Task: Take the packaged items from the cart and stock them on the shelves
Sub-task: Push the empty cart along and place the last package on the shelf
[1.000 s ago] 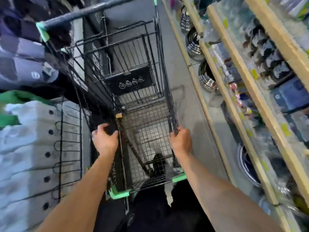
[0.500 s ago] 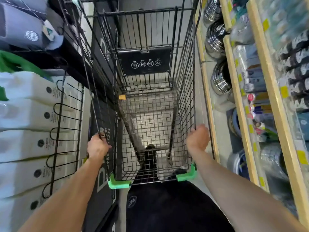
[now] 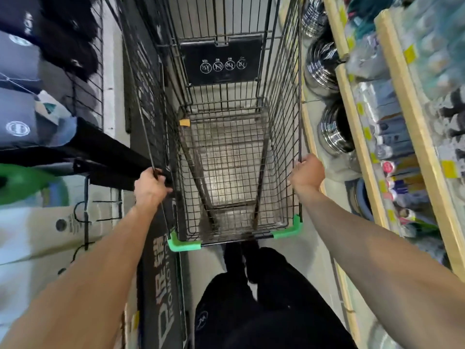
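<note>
My left hand [image 3: 150,185] and right hand [image 3: 307,171] each grip a side rim of the cart [image 3: 227,157], which runs lengthwise away from me; its basket looks empty, the shelves [image 3: 357,137] just right, nearer my right hand

light: even, indoor | edges: blurred, fisheye-bent | centre: sharp

Both arms stretched forward, left hand [image 3: 150,185] and right hand [image 3: 307,171] each in closed grip
</note>
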Demonstrator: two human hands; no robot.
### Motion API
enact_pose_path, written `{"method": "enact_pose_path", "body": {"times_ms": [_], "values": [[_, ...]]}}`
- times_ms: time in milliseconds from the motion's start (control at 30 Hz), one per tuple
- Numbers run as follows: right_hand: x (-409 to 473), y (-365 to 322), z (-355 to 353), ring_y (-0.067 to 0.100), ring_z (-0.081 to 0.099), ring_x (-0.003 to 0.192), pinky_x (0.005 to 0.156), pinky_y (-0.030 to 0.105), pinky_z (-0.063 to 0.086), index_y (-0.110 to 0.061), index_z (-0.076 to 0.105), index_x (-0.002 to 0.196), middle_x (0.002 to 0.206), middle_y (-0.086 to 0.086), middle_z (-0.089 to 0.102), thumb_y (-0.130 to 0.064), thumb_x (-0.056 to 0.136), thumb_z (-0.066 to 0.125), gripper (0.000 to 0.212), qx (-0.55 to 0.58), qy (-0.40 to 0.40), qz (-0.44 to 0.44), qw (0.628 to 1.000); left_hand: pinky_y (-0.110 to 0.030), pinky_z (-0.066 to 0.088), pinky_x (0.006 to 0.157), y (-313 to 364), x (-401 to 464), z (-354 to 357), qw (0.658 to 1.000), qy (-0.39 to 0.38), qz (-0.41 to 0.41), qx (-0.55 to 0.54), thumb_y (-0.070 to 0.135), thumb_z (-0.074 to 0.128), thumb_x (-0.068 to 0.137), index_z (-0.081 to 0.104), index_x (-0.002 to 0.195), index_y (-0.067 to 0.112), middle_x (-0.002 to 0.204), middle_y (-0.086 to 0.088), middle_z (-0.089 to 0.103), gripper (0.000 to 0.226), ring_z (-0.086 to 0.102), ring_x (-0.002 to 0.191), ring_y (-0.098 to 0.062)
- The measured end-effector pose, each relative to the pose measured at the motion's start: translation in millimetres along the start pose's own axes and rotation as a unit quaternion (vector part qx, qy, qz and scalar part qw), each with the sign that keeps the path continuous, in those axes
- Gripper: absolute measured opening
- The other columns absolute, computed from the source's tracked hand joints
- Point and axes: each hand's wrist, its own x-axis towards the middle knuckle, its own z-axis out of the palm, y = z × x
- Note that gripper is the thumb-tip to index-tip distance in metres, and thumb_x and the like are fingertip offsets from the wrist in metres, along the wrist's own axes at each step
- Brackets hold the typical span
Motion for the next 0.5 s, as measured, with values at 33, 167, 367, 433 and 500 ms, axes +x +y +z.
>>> {"method": "enact_pose_path", "body": {"times_ms": [33,167,367,433,500], "values": [[12.1,-11.2,1.0,0.024,0.063,0.091,0.065,0.024,0.052,-0.002,0.062,0.116,0.111,0.013,0.066,0.0,0.097,0.048,0.023,-0.004,-0.004,-0.01,1.0,-0.05,0.06,0.087,12.9,13.4,0.4,1.0,0.005,0.006,0.004,0.012,0.054,0.098,0.056,0.101,0.022,0.097,-0.011,0.069,0.01,0.075,0.085,-0.032],[55.6,-53.2,12.3,0.02,0.066,0.103,0.079,0.016,0.051,-0.003,0.052,0.14,0.14,0.01,0.057,0.006,0.1,0.041,0.042,0.058,-0.001,0.015,0.998,-0.051,0.06,0.084,56.2,63.9,-3.4,0.999,-0.009,0.019,0.033,0.011,0.058,0.092,0.054,0.099,0.022,0.093,-0.009,0.066,0.014,0.074,0.085,-0.035],[122.2,-122.0,18.8,0.02,0.067,0.097,0.074,0.013,0.044,0.002,0.059,0.13,0.129,0.017,0.065,0.006,0.1,0.043,0.034,0.083,-0.003,0.024,0.996,-0.043,0.062,0.078,146.2,118.9,-1.9,0.998,0.02,0.011,0.062,0.006,0.056,0.095,0.057,0.105,0.011,0.104,-0.009,0.067,0.011,0.073,0.081,-0.03],[141.1,-147.1,17.9,0.028,0.065,0.111,0.083,0.019,0.043,0.002,0.061,0.127,0.126,0.018,0.065,0.004,0.1,0.047,0.031,0.066,0.002,-0.007,0.998,-0.048,0.062,0.081,175.0,139.3,-2.0,0.998,0.015,0.008,0.058,0.006,0.057,0.095,0.057,0.101,0.01,0.107,-0.013,0.07,0.008,0.075,0.083,-0.032],[164.3,-169.8,18.3,0.03,0.064,0.111,0.088,0.026,0.05,0.0,0.062,0.127,0.124,0.017,0.066,-0.003,0.101,0.049,0.029,0.066,0.003,-0.022,0.998,-0.049,0.062,0.078,199.3,163.0,-2.4,0.999,0.011,-0.003,0.052,0.004,0.056,0.095,0.055,0.098,0.012,0.108,-0.015,0.069,0.008,0.075,0.084,-0.034]]}}
